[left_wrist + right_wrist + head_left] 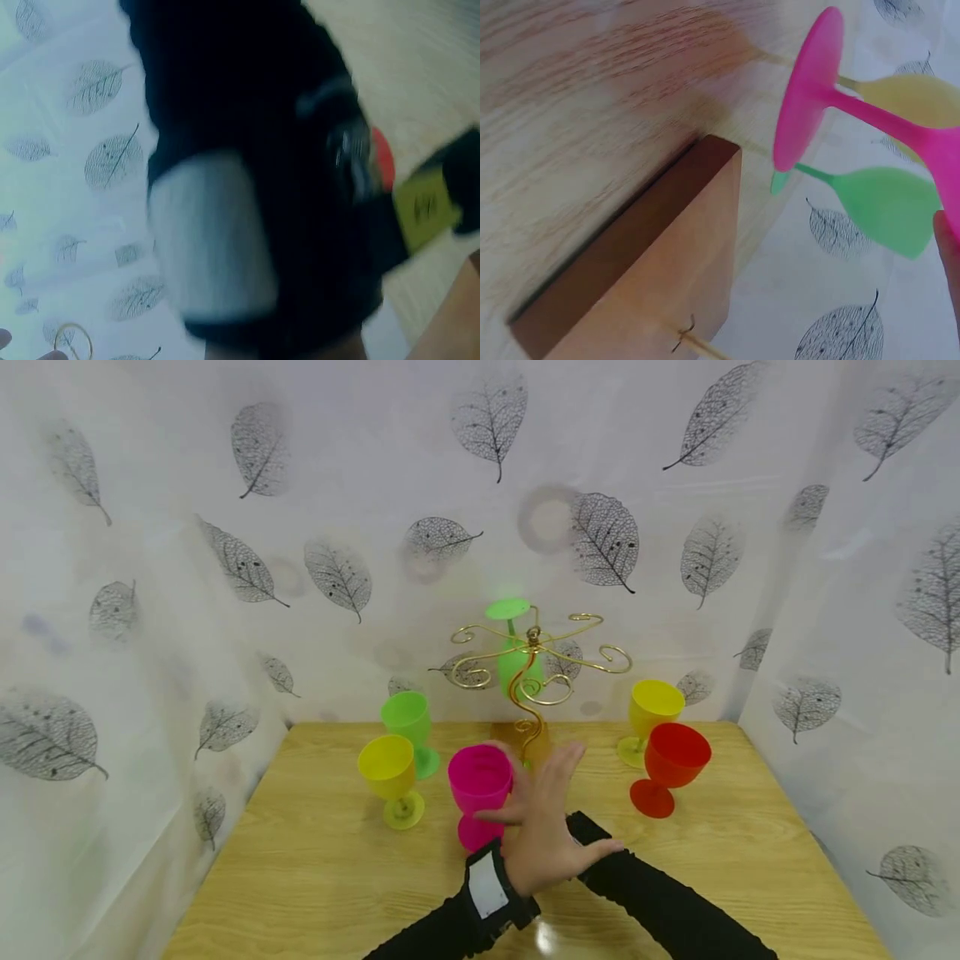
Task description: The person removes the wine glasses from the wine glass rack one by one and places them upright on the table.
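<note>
Currently the forearms cross in front of the pink goblet [474, 793], which is upright on the near side of the gold wire stand [533, 642], left of its wooden block [667, 255]. Left hand [547, 839]: fingers spread well apart, nothing in it, over the right wrist. Right hand [519, 783]: partly hidden and blurred; a digit lies at the pink bowl in the right wrist view, but whether the grip is closed I cannot tell. Whether the foot bears on the table [315, 877] is likewise unclear. One green goblet [510, 664] is foot-up among the stand's curls; a yellow goblet [387, 767] and a second green one [406, 717] stand to the left, another yellow [654, 706] and a red [677, 756] to the right. Judgement on the step, taken as securing the pink goblet: seat thumb and fingers on opposite sides of the bowl, pressing lightly since the thin wall probably flexes. Uncross the arms before any lift, lest a sleeve snag. Raise it straight up, foot level, and give the wire curls room; a knock there could unseat the inverted goblet.
</note>
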The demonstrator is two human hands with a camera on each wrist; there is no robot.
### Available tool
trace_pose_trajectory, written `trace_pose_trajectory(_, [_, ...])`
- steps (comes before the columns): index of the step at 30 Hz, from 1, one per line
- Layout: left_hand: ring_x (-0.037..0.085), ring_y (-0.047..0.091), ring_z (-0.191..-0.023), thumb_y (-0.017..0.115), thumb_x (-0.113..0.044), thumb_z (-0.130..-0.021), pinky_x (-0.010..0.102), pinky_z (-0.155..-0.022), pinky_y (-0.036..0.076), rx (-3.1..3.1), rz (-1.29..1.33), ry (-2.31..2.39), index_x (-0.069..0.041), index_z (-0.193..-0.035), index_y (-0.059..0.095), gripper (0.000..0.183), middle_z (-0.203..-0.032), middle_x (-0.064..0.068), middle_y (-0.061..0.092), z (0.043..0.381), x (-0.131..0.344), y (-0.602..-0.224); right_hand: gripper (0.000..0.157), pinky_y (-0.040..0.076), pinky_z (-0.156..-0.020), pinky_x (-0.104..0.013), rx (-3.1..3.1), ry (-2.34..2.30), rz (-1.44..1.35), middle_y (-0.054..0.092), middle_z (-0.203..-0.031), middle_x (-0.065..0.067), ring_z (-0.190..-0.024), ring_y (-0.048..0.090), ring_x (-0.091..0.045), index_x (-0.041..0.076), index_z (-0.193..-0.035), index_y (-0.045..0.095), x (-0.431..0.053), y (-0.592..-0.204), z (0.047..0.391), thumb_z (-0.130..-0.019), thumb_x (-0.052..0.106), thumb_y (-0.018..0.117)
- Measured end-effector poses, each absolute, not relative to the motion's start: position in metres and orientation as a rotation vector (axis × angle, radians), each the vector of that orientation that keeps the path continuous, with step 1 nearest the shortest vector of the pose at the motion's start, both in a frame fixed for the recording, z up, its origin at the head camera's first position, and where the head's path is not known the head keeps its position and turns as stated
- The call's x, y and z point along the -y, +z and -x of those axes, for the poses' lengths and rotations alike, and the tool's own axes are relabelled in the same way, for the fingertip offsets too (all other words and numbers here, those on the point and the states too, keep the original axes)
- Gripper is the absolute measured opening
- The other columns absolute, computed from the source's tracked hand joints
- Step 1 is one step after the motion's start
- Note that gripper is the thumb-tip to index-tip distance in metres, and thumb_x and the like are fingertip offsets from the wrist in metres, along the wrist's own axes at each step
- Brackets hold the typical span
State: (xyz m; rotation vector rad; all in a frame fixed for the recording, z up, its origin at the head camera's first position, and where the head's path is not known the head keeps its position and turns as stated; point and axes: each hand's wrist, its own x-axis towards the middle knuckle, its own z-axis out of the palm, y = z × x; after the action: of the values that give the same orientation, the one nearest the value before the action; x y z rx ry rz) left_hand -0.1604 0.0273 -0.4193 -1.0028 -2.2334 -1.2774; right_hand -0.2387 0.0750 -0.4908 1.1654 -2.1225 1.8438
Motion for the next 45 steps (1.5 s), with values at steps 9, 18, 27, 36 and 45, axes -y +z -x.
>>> trace_pose_trajectory(9, [0.025,0.025,-0.141,0.085,-0.025,-0.067,0.055,-0.108,0.035,2.317,0.964,-1.420,-0.017,-0.150,0.014,0.110,-0.155,0.004,0.023,0.152,-0.021,-0.432,0.092,0.046,-0.103,-0.037,2.214,1.895,-1.436,0.044,-0.134,-0.023,-0.122,0.047,-0.034,-0.004,-0.139,0.026,-0.050,-0.472,0.237,-0.067,0.004,0.083])
trace_pose_trajectory(18, [0.022,0.032,-0.140,0.080,-0.028,-0.075,0.048,-0.109,0.038,2.443,0.952,-1.421,-0.025,-0.150,0.016,0.099,-0.154,0.003,0.026,0.146,-0.005,-0.436,0.091,0.044,-0.106,-0.033,2.316,1.824,-1.636,0.050,-0.133,-0.018,-0.124,0.050,-0.025,-0.002,-0.138,0.031,-0.018,-0.468,0.234,-0.064,0.002,0.084])
trace_pose_trajectory(27, [0.029,0.029,-0.141,0.080,-0.024,-0.075,0.055,-0.107,0.038,2.370,0.829,-1.433,-0.017,-0.150,0.019,0.098,-0.154,0.008,0.025,0.151,0.012,-0.427,0.094,0.043,-0.106,-0.034,2.249,1.651,-1.745,0.052,-0.132,-0.021,-0.122,0.051,-0.030,-0.009,-0.137,0.032,0.009,-0.472,0.229,-0.061,0.003,0.086])
trace_pose_trajectory(36, [0.025,0.030,-0.141,0.077,-0.028,-0.077,0.052,-0.108,0.038,2.370,0.801,-1.384,-0.017,-0.151,0.018,0.096,-0.154,0.006,0.025,0.152,0.015,-0.426,0.096,0.044,-0.104,-0.025,2.349,1.666,-1.734,0.050,-0.137,-0.008,-0.125,0.050,-0.015,0.012,-0.145,0.026,0.033,-0.506,0.239,-0.068,0.016,0.082])
trace_pose_trajectory(45, [0.026,0.033,-0.139,0.076,-0.029,-0.079,0.051,-0.108,0.038,2.362,0.691,-1.457,-0.016,-0.151,0.010,0.098,-0.153,0.009,0.027,0.153,0.017,-0.429,0.105,0.047,-0.100,-0.027,2.523,1.560,-1.654,0.046,-0.141,-0.010,-0.123,0.051,-0.019,0.010,-0.149,0.015,0.031,-0.498,0.236,-0.069,0.018,0.083])
